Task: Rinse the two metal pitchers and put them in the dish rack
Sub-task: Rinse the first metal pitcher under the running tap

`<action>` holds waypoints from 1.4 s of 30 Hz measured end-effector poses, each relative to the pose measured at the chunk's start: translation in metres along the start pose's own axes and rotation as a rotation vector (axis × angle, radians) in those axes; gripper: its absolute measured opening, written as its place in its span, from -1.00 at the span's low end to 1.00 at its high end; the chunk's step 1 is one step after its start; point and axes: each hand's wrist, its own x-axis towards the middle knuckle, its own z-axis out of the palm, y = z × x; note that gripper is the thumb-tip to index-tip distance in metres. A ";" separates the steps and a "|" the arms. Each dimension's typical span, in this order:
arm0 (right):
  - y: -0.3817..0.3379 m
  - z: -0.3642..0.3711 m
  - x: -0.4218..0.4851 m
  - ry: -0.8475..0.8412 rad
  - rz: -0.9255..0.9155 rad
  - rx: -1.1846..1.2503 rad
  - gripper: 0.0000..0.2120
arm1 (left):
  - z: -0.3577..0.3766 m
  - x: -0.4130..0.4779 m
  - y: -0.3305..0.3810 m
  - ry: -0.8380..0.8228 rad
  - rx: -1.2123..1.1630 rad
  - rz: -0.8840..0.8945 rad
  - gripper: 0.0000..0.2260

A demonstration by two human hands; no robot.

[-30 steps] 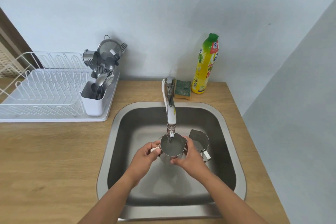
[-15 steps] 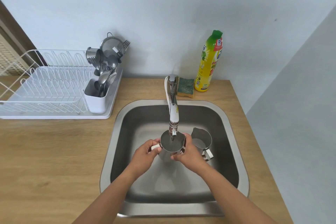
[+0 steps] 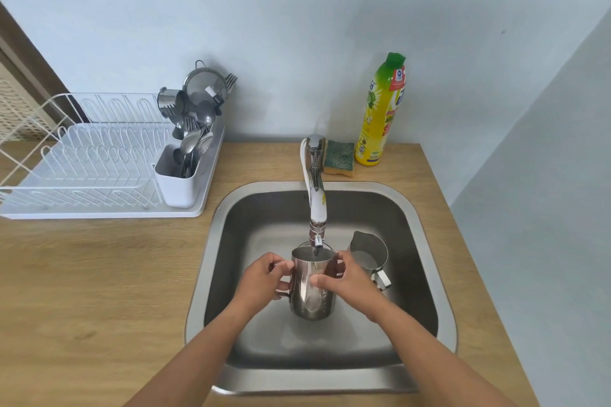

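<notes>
Held pitcher (image 3: 312, 287) over sink (image 3: 426, 241), upright, long axis vertical, mouth up directly under faucet (image 3: 317, 195) nozzle, handle to the left. My left hand (image 3: 264, 277) is curled round the handle; right hand (image 3: 344, 277) wraps the body, thumb across the front. Second pitcher (image 3: 368, 254) stands on the sink floor just right of it, spout toward the back wall, handle toward me, partly behind the right hand. Dish rack (image 3: 82, 158) on the table (image 3: 99, 291) at left, its left end cut off. Yellow bottle (image 3: 383, 109): label print too blurred to read. I cannot tell whether water is running.
</notes>
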 end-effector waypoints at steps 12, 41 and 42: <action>0.002 0.009 -0.003 0.011 0.184 -0.031 -0.47 | 0.000 0.007 -0.001 -0.055 0.059 -0.172 -0.72; 0.004 -0.008 -0.032 0.190 -0.056 -0.424 -0.12 | 0.002 0.013 -0.013 -0.444 -0.212 -0.147 -0.94; 0.004 -0.009 -0.033 0.186 -0.066 -0.400 -0.14 | 0.002 0.012 -0.012 -0.430 -0.208 -0.115 -0.95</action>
